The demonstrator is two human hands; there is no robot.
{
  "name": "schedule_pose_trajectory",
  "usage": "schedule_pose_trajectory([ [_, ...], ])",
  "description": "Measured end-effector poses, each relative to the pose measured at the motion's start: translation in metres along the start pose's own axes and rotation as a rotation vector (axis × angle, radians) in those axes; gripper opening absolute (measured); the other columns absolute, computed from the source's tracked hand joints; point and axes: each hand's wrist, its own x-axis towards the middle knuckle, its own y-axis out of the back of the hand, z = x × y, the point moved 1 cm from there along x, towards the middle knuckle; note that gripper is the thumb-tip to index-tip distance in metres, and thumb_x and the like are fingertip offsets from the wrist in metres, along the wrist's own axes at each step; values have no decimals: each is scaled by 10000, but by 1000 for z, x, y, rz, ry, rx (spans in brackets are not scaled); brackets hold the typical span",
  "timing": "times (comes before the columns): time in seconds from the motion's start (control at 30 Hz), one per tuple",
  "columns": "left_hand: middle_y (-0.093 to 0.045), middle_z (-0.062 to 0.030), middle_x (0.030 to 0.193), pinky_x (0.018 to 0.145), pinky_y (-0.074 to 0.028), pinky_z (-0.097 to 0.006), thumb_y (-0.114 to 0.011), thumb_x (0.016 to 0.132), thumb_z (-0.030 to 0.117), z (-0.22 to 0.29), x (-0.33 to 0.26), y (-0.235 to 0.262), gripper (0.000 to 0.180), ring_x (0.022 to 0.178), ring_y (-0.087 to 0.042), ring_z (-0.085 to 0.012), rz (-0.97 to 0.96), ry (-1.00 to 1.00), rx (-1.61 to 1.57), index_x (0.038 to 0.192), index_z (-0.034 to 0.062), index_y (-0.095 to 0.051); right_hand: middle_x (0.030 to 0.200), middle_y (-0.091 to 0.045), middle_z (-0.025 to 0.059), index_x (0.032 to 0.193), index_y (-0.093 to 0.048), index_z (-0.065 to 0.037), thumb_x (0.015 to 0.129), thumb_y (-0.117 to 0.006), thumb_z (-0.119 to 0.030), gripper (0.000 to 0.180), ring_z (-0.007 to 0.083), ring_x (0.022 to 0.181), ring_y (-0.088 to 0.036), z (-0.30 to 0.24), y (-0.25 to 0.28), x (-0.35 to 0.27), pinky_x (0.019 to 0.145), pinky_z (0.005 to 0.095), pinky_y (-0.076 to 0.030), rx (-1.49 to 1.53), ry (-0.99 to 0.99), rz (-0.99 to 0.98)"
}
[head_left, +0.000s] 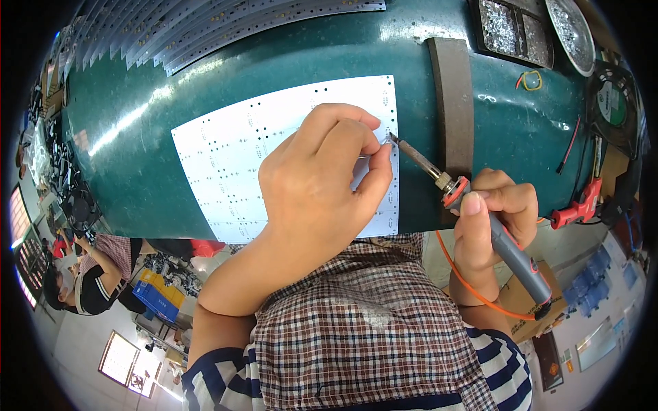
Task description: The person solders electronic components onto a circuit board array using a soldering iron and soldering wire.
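A white circuit board [229, 161] with rows of small dark holes and marks lies flat on the green table. Over its right half, my left hand [319, 175] is closed in a pinch near the board's right edge. What its fingertips hold is too small to make out; a thin, pale line shows beneath the fingers. My right hand [490, 216] grips a soldering iron [517, 257] with a grey and red handle and an orange cord. The iron's tip points up and left, meeting the board's edge right by my left fingertips.
A brown bar [452, 103] lies right of the board. Many stacked boards [226, 31] stand at the far left. A black tray [514, 31] of small metal parts, a metal dish [571, 34] and a red-handled tool [579, 205] are on the right. Another person [89, 270] works at left.
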Motion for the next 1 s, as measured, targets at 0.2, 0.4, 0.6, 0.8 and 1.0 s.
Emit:
schedule_pose_trajectory([
  [0.2, -658, -33, 987, 438, -394, -197, -752, 712, -3, 2, -1, 1, 153, 485, -478, -59, -30, 21, 13, 759, 55, -619, 648, -577, 89, 846, -447, -35, 814, -665, 20, 227, 121, 528, -504, 0, 2, -1, 477, 251, -385, -16, 32, -2],
  [0.4, -649, -35, 998, 452, -422, -205, -747, 702, -2, 3, -1, 0, 149, 513, -520, -75, -55, 8, 35, 761, 52, -622, 638, -575, 89, 832, -446, -36, 807, -673, 17, 234, 122, 501, -502, 1, 3, -1, 458, 253, -383, -29, 51, -1],
  [0.6, -648, -51, 1006, 497, -460, -210, -725, 698, -18, 4, -1, 2, 152, 573, -565, -93, -81, -4, 23, 775, 44, -608, 632, -563, 86, 830, -446, -36, 800, -678, 15, 239, 120, 493, -487, -1, 3, -2, 451, 254, -371, -54, 53, -5],
  [0.8, -663, -63, 982, 528, -482, -226, -723, 705, -15, 14, -10, 14, 156, 615, -610, -111, -141, 12, 19, 795, 36, -606, 626, -528, 80, 836, -452, -32, 788, -672, 24, 232, 115, 480, -429, -1, 10, -9, 441, 257, -329, 17, 112, 57],
  [1.0, -673, -66, 950, 526, -490, -229, -728, 718, -20, 9, -19, 7, 143, 630, -633, -121, -134, -62, 65, 782, 30, -610, 631, -542, 88, 844, -460, -27, 774, -677, 27, 234, 113, 478, -429, 0, 12, -19, 435, 257, -332, -4, 126, -7],
])
